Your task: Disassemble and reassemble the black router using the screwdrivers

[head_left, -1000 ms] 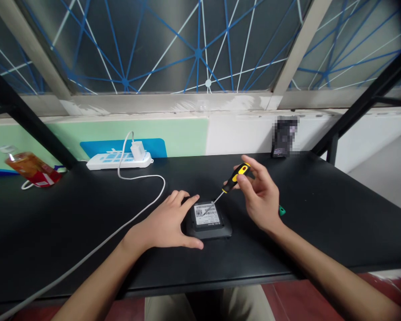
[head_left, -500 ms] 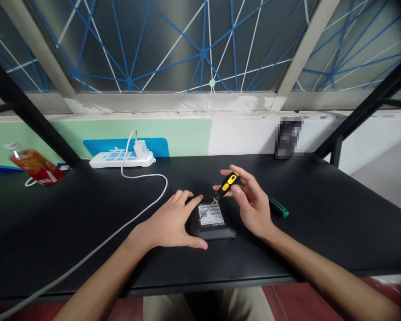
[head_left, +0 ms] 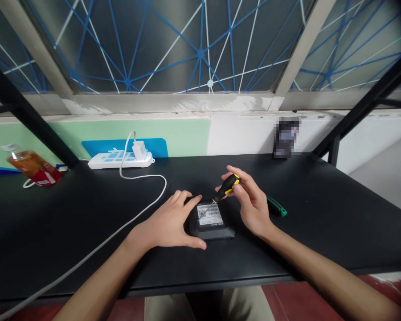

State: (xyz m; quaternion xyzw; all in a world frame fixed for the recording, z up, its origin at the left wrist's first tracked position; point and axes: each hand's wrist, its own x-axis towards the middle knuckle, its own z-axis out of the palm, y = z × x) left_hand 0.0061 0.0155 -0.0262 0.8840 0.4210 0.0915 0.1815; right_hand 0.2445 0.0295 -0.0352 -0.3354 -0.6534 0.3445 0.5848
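Observation:
A small black device [head_left: 212,225] with a white label on top lies on the black desk [head_left: 287,249]. My left hand [head_left: 169,223] rests against its left side, fingers spread around the edge, holding it still. My right hand [head_left: 250,200] pinches a yellow-and-black screwdriver [head_left: 225,188] by the handle. The thin shaft slants down to the left, and its tip sits at the left part of the label.
A green-handled tool [head_left: 276,207] lies on the desk just right of my right hand. A white power strip [head_left: 116,160] with a plugged charger sits at the back left; its white cable [head_left: 120,227] runs across the desk. A tilted bottle [head_left: 31,167] is far left.
My right hand and the screwdriver have come down and to the left, closer to the device, with the handle now lower. My left hand has stayed on the device.

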